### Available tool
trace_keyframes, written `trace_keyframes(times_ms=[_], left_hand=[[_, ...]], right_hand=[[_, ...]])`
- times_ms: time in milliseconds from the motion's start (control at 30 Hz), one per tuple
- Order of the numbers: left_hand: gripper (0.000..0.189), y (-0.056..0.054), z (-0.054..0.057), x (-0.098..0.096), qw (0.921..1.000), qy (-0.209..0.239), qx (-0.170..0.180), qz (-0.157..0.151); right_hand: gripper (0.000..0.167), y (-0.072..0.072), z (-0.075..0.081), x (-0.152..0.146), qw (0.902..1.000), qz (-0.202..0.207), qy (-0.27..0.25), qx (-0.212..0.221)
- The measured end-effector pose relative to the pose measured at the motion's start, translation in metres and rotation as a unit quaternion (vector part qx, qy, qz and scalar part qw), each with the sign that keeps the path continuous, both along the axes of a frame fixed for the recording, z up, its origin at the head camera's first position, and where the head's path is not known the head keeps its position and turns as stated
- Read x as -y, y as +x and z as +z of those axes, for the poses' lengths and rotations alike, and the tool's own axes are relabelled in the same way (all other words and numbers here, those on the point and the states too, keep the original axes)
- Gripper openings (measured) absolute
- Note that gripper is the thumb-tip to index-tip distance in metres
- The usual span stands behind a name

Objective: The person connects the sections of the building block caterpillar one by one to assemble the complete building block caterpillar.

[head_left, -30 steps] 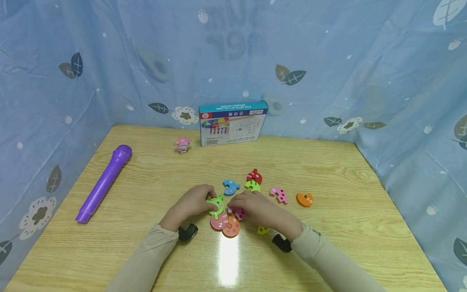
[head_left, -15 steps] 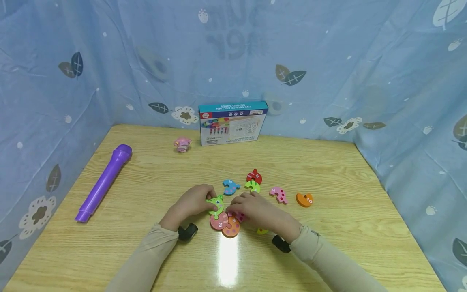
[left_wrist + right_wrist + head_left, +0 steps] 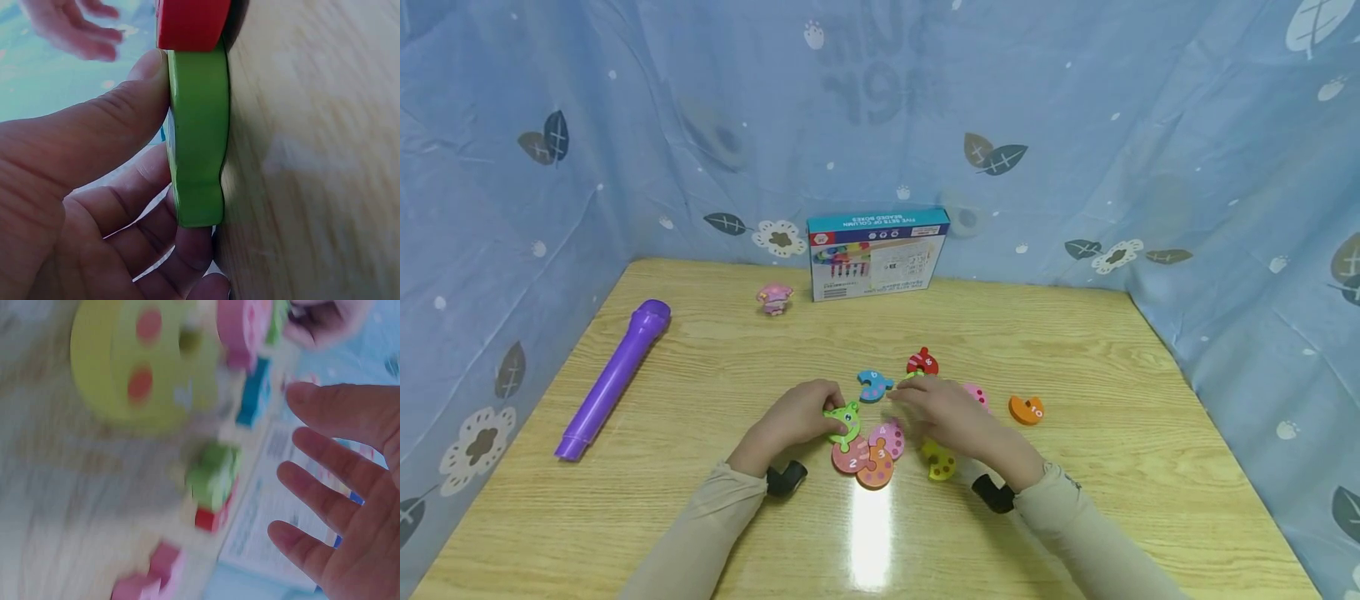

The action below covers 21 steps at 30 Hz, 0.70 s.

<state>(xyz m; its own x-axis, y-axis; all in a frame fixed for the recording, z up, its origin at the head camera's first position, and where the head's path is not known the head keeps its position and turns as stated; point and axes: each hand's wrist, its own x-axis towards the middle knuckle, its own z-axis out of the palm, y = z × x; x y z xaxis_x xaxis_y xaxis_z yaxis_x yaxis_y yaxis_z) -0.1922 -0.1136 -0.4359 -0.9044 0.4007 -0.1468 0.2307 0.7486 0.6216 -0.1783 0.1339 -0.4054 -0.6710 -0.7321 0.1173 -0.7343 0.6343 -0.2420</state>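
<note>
My left hand (image 3: 793, 417) pinches a green puzzle piece with an animal face (image 3: 848, 422), thumb on top; the left wrist view shows the green piece (image 3: 199, 125) edge-on, low against the table. Joined to it in a curve are a red-pink piece marked 2 (image 3: 848, 458), an orange 3 (image 3: 876, 472) and a pink 4 (image 3: 891, 437). My right hand (image 3: 955, 417) hovers over the table with fingers extended and holds nothing, as the right wrist view confirms. Beneath it lies a yellow spotted piece (image 3: 942, 465), and a green striped piece is mostly hidden behind its fingers.
Loose pieces lie beyond the hands: blue (image 3: 872, 387), red (image 3: 922, 362), pink (image 3: 977, 394) and orange (image 3: 1026, 410). A box (image 3: 877, 258) and a pink figurine (image 3: 775, 298) stand at the back. A purple toy microphone (image 3: 613, 379) lies left. Blue curtains (image 3: 715, 125) surround the table.
My right hand has let go of the pink 4 piece and moved right and slightly away, uncovering it and the yellow piece. The left hand stays on the green face piece.
</note>
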Motion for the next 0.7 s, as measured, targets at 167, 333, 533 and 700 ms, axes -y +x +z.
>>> trace_keyframes(times_ms=[167,333,533,700], left_hand=[[0.027,0.000,0.000,0.000,1.0000,-0.004,0.005,0.002],[0.027,0.001,0.000,0.001,1.0000,-0.004,0.007,0.002],[0.027,0.001,0.001,0.000,0.9999,-0.002,0.008,0.008],[0.027,0.000,0.000,-0.002,1.0000,0.000,0.006,0.008]], right_hand=[[0.052,-0.004,0.006,-0.024,0.9971,-0.051,-0.056,-0.009],[0.048,-0.005,0.005,-0.043,0.9919,-0.087,-0.092,-0.012],[0.043,-0.008,0.001,-0.054,0.9886,-0.101,-0.110,-0.017],[0.044,-0.016,-0.007,-0.048,0.9898,-0.122,-0.072,0.010]])
